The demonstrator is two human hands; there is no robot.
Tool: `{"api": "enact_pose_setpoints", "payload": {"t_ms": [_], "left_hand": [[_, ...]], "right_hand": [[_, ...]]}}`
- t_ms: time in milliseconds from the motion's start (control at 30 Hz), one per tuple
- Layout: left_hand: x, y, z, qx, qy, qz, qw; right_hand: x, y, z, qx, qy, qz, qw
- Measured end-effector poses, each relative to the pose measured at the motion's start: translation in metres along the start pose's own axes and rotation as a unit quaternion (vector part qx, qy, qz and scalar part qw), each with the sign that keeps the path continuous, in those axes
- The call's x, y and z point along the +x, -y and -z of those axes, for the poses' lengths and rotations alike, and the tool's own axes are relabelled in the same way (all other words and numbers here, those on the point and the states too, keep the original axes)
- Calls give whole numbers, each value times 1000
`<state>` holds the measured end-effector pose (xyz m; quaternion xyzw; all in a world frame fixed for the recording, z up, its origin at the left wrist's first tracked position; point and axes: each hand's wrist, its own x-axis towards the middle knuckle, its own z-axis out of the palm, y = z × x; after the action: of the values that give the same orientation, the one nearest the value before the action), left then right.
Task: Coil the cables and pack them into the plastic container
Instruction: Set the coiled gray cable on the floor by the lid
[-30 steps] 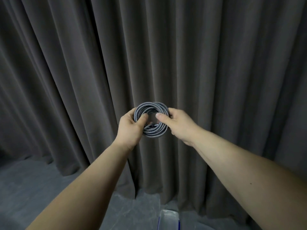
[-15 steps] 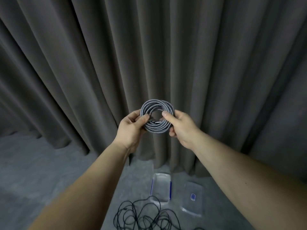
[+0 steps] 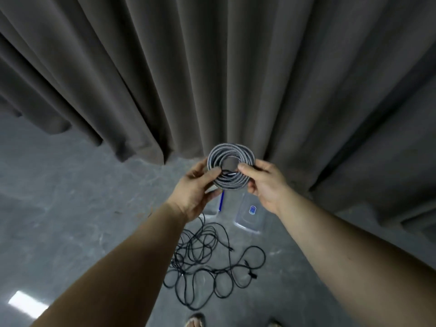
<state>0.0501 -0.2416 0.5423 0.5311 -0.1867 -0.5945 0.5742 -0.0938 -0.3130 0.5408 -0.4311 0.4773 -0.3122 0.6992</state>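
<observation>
Holding a braided grey cable coil in the air, left hand and right hand pinch opposite rims. Light and springy, probably; best gripped across all turns. A clear plastic container lies below on the floor, beyond tangled black cables.

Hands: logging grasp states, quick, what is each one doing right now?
Left hand: pinches the coiled grey cable at its left side.
Right hand: pinches the same coil at its right side.
</observation>
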Motion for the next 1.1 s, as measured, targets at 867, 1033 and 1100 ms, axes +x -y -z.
{"api": "enact_pose_setpoints", "payload": {"t_ms": [867,1033,1100], "left_hand": [[290,599,178,66,-135,77,986],[317,645,196,107,-179,96,973],[323,654,197,124,-188,93,970]], "right_hand": [[263,-591,191,-108,-25,-100,989],[297,-642,201,-123,-15,-125,984],[304,-655,203,-132,-18,-140,981]]}}
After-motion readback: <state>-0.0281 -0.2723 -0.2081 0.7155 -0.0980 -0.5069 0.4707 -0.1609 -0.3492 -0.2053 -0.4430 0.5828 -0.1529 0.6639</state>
